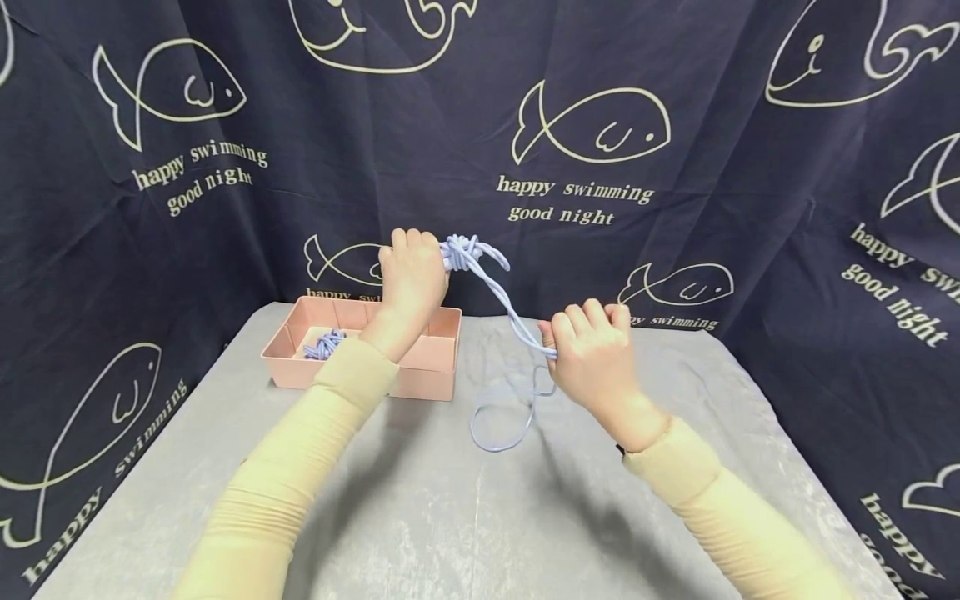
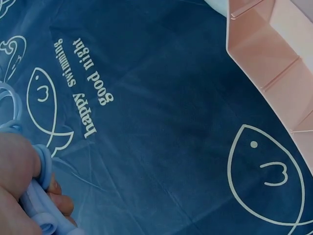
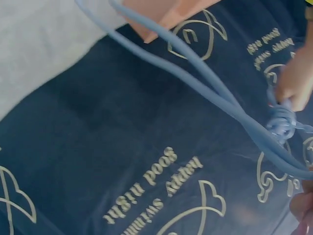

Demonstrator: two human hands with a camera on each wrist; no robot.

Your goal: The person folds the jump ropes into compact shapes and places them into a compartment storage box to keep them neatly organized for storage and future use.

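Over grey table (image 1: 465, 517), hands (image 1: 412, 273) apart, gripping cord (image 1: 460, 252)

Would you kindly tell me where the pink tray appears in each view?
Head: pink tray, left of centre, slightly below mid-height.
Left wrist: pink tray, upper right, cut off by the frame.
Right wrist: pink tray, top edge, near the middle, cut off.
Shared landmark: dark fish-print cloth.

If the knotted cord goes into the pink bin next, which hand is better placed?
Probably the left. The left hand grips one end of the knotted cord bundle and looks nearer the pink bin. The right hand holds the cord strands farther to the right.
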